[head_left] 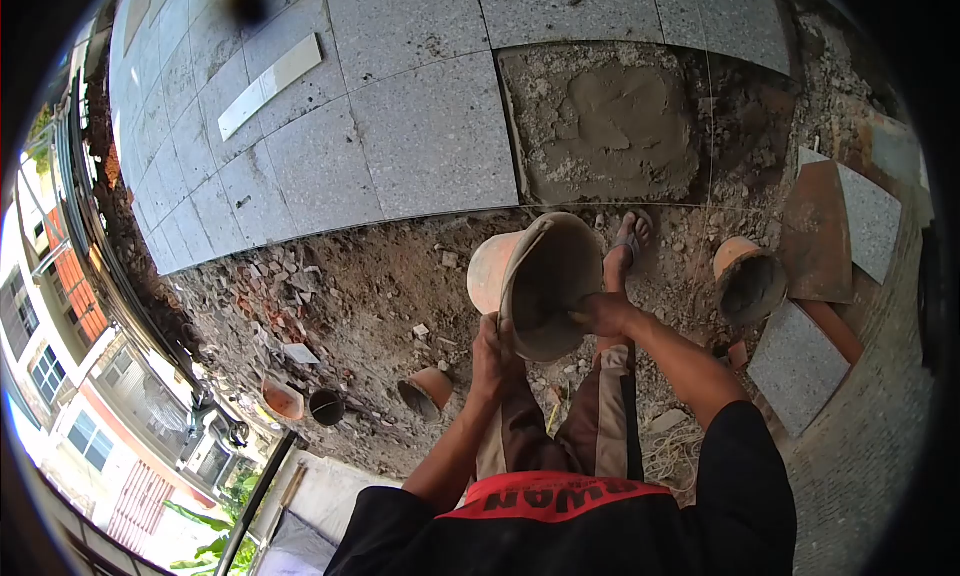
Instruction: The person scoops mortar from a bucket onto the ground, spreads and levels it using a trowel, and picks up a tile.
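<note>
A large bucket [492,273], orange-white outside and grey with mortar inside, is tilted in front of my body with its mouth toward me. My left hand [489,361] grips its rim at the lower left. My right hand [603,315] reaches into the bucket's mouth at the right, fingers closed around something small with a yellowish part; the rest of it is hidden in the dark interior. Just beyond the bucket, a square of wet mortar [630,116] fills a gap beside the laid grey tiles [430,136].
A smaller bucket [750,281] stands on the soil at right, near loose tiles [800,366] and a brown slab [817,231]. More buckets [427,391] lie at lower left. A pale strip [270,86] rests on the tiles. A string [711,126] crosses the mortar's right side.
</note>
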`<state>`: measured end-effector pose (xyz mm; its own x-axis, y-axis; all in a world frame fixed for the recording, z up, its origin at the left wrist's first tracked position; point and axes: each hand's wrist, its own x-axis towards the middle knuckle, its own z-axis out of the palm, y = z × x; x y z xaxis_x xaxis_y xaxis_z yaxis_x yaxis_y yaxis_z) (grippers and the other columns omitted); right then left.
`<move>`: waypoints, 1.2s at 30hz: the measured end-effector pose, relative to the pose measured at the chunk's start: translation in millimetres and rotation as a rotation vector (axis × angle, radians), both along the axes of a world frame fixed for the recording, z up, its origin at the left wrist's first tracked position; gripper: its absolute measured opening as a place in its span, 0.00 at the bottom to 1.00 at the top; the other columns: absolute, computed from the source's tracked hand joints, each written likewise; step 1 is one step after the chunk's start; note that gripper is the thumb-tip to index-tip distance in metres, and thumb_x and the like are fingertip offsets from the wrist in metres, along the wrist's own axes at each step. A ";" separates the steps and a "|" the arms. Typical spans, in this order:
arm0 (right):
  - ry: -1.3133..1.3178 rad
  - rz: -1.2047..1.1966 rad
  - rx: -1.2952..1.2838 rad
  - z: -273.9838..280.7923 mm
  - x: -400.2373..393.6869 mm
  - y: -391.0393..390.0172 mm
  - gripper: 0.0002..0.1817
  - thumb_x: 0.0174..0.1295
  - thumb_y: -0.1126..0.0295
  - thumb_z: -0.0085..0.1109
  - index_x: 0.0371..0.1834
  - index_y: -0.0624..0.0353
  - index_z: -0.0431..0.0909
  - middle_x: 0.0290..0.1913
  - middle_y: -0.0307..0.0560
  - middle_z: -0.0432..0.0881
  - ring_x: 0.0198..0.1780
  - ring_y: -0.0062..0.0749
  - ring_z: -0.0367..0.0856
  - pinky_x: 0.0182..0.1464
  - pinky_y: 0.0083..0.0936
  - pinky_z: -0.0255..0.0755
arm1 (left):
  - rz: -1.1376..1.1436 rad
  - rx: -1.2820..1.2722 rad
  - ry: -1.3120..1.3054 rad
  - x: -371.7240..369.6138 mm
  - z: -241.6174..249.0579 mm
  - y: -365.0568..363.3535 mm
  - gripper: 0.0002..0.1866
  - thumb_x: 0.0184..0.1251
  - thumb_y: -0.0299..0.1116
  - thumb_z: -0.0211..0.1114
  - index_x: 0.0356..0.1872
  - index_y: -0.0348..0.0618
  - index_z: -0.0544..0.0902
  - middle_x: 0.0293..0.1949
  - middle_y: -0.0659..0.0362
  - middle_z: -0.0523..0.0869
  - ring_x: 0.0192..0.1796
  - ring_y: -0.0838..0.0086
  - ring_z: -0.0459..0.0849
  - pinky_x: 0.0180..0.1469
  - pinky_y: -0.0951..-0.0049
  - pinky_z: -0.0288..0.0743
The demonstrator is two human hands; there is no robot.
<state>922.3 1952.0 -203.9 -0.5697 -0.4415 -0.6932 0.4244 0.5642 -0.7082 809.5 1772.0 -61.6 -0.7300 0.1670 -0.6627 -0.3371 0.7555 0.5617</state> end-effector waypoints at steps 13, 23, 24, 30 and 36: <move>-0.330 -0.750 0.165 27.6 46.4 114.8 0.33 0.48 0.68 0.65 0.60 0.61 0.66 0.54 0.56 0.74 0.54 0.41 0.73 0.54 0.32 0.68 | 0.423 0.077 -0.088 17.2 -41.6 -11.6 0.12 0.71 0.36 0.47 0.39 0.35 0.69 0.30 0.56 0.75 0.32 0.75 0.72 0.34 0.72 0.68; -0.507 -1.398 0.455 -9.7 12.7 166.6 0.32 0.54 0.70 0.60 0.63 0.63 0.61 0.61 0.56 0.67 0.60 0.44 0.68 0.58 0.34 0.64 | 0.093 -0.051 0.015 30.1 -33.1 -103.2 0.22 0.71 0.40 0.45 0.56 0.33 0.60 0.46 0.50 0.71 0.47 0.66 0.75 0.41 0.73 0.75; -0.493 -1.417 0.434 -17.4 9.2 170.6 0.32 0.54 0.70 0.60 0.63 0.63 0.61 0.61 0.56 0.67 0.61 0.43 0.68 0.58 0.34 0.64 | -0.021 -0.096 0.059 38.1 -33.6 -122.3 0.22 0.70 0.39 0.47 0.57 0.33 0.60 0.48 0.50 0.71 0.49 0.65 0.74 0.42 0.73 0.75; -0.375 -1.275 0.507 -37.7 -33.2 179.2 0.30 0.53 0.70 0.60 0.61 0.64 0.64 0.60 0.57 0.69 0.60 0.45 0.68 0.58 0.34 0.65 | -0.194 -0.355 0.118 34.4 2.6 -131.3 0.20 0.52 0.28 0.64 0.46 0.34 0.69 0.45 0.52 0.69 0.46 0.63 0.72 0.46 0.66 0.70; -0.304 -1.247 0.380 -50.0 -48.6 166.8 0.31 0.53 0.68 0.61 0.61 0.62 0.64 0.60 0.61 0.68 0.61 0.48 0.67 0.59 0.34 0.63 | -0.099 -0.368 0.002 40.9 13.0 -175.9 0.24 0.47 0.33 0.69 0.42 0.34 0.68 0.44 0.47 0.70 0.46 0.57 0.73 0.52 0.64 0.67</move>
